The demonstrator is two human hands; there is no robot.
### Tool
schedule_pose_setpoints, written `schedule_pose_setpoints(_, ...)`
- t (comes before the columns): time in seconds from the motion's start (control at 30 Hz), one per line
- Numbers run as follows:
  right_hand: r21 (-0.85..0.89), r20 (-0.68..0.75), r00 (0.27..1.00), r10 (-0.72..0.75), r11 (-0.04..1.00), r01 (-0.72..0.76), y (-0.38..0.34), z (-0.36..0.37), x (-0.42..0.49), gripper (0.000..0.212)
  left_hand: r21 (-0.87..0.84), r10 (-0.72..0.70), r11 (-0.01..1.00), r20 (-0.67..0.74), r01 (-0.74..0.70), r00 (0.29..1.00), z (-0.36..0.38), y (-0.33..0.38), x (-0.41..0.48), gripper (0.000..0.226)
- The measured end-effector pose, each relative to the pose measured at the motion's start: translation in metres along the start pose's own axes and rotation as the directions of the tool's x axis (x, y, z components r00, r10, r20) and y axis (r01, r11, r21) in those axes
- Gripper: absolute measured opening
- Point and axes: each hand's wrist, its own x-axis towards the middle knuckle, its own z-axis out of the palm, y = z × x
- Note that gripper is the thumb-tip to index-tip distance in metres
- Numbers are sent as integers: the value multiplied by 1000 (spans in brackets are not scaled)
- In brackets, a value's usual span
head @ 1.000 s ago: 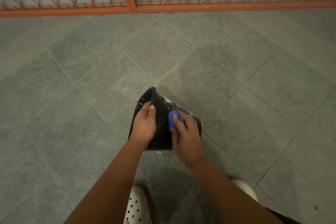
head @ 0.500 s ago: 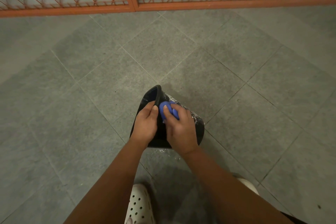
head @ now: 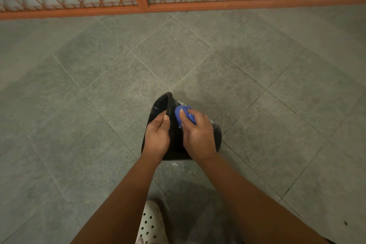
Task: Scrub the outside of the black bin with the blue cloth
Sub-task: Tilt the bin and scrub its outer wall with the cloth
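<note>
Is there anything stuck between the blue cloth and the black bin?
Nothing visible. The right hand holds the blue cloth straight against the outer wall of the black bin, just beside its rim. The left hand grips that rim, off to the cloth's side, not in its way.

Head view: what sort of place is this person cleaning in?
Probably a home's tiled porch or balcony: grey stone floor tiles, an orange metal lattice grille along the far edge, and a white perforated clog underfoot.
</note>
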Motion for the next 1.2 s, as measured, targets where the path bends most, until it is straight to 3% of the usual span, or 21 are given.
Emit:
schedule_pose_setpoints(0.1, -55, 23, 995, 99, 994, -98, -1, -1, -9, 44, 37, -27, 999, -39, 29, 999, -1, -4, 3, 31)
schedule_pose_setpoints(0.3, -46, 54, 998, -37, 998, 39, -22, -1, -7, 42, 52, -34, 998, 10, 34, 999, -5, 0, 2, 32)
schedule_pose_setpoints(0.5, -33, 38, 991, 125, 992, -124, -19, 1, 5, 43, 38, -95, 995, -10, 95, 995, -9, 3, 7, 27)
schedule_pose_setpoints(0.6, 16, 23, 1000, -7, 1000, 7, -22, 1, -14, 40, -33, -196, 980, -31, 195, 980, -10, 8, 12, 37)
schedule_pose_setpoints(0.77, 56, -13, 988, -151, 987, 152, -22, -3, -13, 36, -9, -137, 991, -83, 137, 987, -3, 10, 12, 44)
schedule_pose_setpoints(0.97, 79, -8, 998, 58, 995, -57, -17, 5, -7, 41, 1, -123, 992, -118, 124, 985, 0, 9, 7, 38)
schedule_pose_setpoints(1.2, 134, 4, 1000, 19, 991, -20, -34, -3, -5, 38, -10, -75, 997, -75, 74, 994, 2, 8, 4, 39)
